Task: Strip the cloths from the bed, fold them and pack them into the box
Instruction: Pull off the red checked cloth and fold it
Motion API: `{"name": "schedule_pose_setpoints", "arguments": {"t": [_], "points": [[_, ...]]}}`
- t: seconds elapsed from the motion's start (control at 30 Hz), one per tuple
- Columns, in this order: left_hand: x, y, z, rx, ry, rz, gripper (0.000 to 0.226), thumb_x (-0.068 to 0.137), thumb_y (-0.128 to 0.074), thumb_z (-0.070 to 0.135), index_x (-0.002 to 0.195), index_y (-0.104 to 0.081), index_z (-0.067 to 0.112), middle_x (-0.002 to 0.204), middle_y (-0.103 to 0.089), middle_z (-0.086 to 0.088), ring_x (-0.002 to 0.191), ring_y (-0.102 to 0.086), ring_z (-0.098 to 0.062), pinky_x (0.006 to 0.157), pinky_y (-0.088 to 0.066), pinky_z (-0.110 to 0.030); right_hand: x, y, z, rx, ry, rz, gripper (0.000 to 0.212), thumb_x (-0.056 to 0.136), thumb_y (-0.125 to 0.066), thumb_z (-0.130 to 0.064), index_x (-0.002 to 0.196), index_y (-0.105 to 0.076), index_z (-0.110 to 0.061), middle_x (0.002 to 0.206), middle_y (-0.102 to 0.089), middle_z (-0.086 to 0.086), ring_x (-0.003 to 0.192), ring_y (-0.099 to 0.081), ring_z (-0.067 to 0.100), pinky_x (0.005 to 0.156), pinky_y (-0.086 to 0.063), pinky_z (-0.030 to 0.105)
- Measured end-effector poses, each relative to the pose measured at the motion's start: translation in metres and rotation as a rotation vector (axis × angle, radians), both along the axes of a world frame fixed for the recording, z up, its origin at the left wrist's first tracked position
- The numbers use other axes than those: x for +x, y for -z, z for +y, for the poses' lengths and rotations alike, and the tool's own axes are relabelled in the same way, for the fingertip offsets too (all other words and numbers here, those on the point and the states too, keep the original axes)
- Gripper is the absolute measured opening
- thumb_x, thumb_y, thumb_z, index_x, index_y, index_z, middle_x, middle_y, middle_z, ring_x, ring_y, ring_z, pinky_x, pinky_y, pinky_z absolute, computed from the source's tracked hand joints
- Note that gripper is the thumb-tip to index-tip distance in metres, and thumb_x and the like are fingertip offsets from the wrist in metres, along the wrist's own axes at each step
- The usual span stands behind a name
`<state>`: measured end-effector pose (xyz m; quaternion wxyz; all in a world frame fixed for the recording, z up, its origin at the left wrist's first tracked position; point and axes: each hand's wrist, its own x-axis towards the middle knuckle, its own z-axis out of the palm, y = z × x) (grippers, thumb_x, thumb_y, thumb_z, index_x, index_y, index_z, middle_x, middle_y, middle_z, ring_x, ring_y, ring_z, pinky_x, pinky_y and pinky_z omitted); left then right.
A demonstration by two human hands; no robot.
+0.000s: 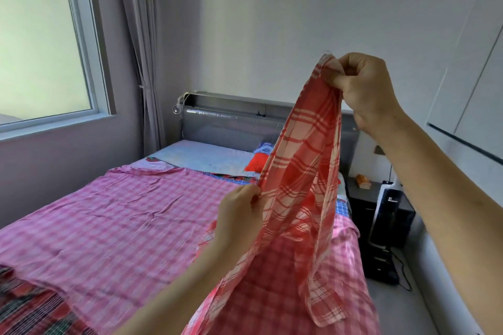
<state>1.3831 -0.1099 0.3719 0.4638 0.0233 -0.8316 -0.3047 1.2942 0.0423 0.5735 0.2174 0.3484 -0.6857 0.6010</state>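
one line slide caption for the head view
Thin red-and-white checked cloth held up over a pink checked bed sheet, right hand pinching its top, left hand gripping an edge lower down.

The bed runs toward 12 o'clock, headboard at its far end, a sheet spread on it and a pillow at its head. Window at 10 o'clock, curtain between it and the headboard; nightstand at 3 o'clock. In front hangs a cloth — right hand above, left hand below.
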Motion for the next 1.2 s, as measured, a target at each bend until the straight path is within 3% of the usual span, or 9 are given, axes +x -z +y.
{"name": "schedule_pose_setpoints", "arguments": {"t": [0.13,0.27,0.4,0.57,0.6,0.73,0.93,1.07,1.2], "points": [[0.001,0.000,0.004,0.104,0.066,-0.088,0.046,0.085,-0.065,0.004,0.060,-0.034,0.028,0.048,-0.035,0.015,0.048,-0.044,-0.003,0.047,-0.029,-0.016,-0.012,0.014,0.020,-0.001,0.034,-0.067,0.021,0.085,-0.067,-0.010,0.066,-0.061,-0.016,0.066,-0.060,-0.002,0.066,-0.059,0.011,0.066,-0.055,0.027],[0.002,-0.001,0.002,0.202,0.196,-0.214,0.037,0.080,-0.066,-0.004,0.070,-0.042,0.023,0.050,-0.052,0.006,0.045,-0.044,-0.002,0.047,-0.032,-0.017,-0.025,0.039,0.047,-0.029,0.070,-0.184,0.019,0.086,-0.068,-0.011,0.068,-0.061,-0.017,0.068,-0.061,0.000,0.066,-0.058,0.013,0.065,-0.052,0.028],[0.003,-0.001,0.000,0.360,0.373,-0.403,0.034,0.080,-0.067,-0.003,0.094,-0.044,0.017,0.070,-0.070,-0.007,0.058,-0.059,-0.021,0.059,-0.050,-0.040,-0.045,0.099,0.084,0.038,0.266,-0.441,0.016,0.085,-0.066,-0.004,0.072,-0.061,-0.012,0.069,-0.058,0.007,0.058,-0.059,0.015,0.052,-0.050,0.022],[-0.002,0.005,0.007,0.320,0.577,-0.603,0.038,0.073,-0.075,-0.002,0.088,-0.049,0.020,0.069,-0.070,-0.002,0.063,-0.065,-0.015,0.064,-0.053,-0.037,-0.044,0.191,0.116,0.784,0.610,-0.478,0.014,0.080,-0.067,-0.013,0.069,-0.060,-0.009,0.076,-0.059,0.013,0.082,-0.062,0.034,0.064,-0.039,0.031],[-0.004,0.007,0.011,0.304,0.598,-0.637,0.037,0.072,-0.076,-0.003,0.087,-0.050,0.018,0.070,-0.070,-0.003,0.062,-0.065,-0.015,0.064,-0.054,-0.036,-0.032,0.199,0.113,0.869,0.595,-0.405,0.010,0.078,-0.071,-0.018,0.082,-0.065,-0.011,0.086,-0.063,0.010,0.094,-0.062,0.033,0.071,-0.043,0.032],[-0.012,0.003,0.028,0.223,0.642,-0.728,0.033,0.070,-0.077,-0.003,0.085,-0.053,0.014,0.072,-0.070,-0.004,0.059,-0.063,-0.009,0.060,-0.052,-0.027,0.037,0.196,0.067,0.840,0.046,-0.321,0.074,0.070,-0.080,-0.038,0.133,-0.045,-0.030,0.119,-0.054,-0.015,0.111,-0.050,0.004,0.096,-0.040,0.028],[-0.010,-0.001,0.028,0.178,0.598,-0.683,0.036,0.068,-0.081,0.004,0.074,-0.051,0.022,0.069,-0.068,0.003,0.061,-0.062,-0.007,0.059,-0.050,-0.022,0.055,0.220,0.028,0.782,0.034,-0.180,0.017,0.074,-0.078,-0.024,0.080,-0.063,-0.022,0.065,-0.060,-0.013,0.060,-0.054,-0.002,0.059,-0.038,0.016],[0.004,0.013,0.010,0.458,0.627,-0.484,0.031,0.069,-0.078,-0.004,0.076,-0.053,0.013,0.082,-0.072,-0.009,0.078,-0.069,-0.019,0.074,-0.056,-0.033,0.052,0.219,0.023,0.653,0.092,-0.122,0.020,0.074,-0.079,-0.022,0.069,-0.067,-0.008,0.055,-0.054,-0.006,0.052,-0.047,0.007,0.055,-0.037,0.025],[0.021,0.070,-0.013,0.523,0.267,-0.300,0.013,0.065,-0.070,0.017,0.066,-0.057,0.018,0.072,-0.068,-0.005,0.065,-0.060,-0.007,0.061,-0.051,-0.025,0.046,0.205,0.017,0.561,0.138,-0.100,0.031,0.075,-0.079,-0.021,0.062,-0.061,0.000,0.051,-0.049,0.001,0.050,-0.040,0.006,0.052,-0.034,0.022]]}}
